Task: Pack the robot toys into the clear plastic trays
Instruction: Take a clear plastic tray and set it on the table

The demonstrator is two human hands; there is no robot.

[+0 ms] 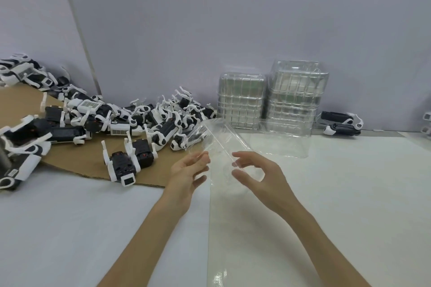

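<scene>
Pinching tray (217, 141) edges: L-hand (186, 172), R-hand (258, 176)

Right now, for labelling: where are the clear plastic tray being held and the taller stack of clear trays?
clear plastic tray (219, 145): head view, its middle panel.
taller stack of clear trays (296, 95): head view, front wall.

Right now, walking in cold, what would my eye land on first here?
The jumbled heap of black-and-white robot toys sprawled over the cardboard sheet on the left. Next, the left hand and right hand holding a clear tray up at centre, with stacks of clear trays against the back wall.
</scene>
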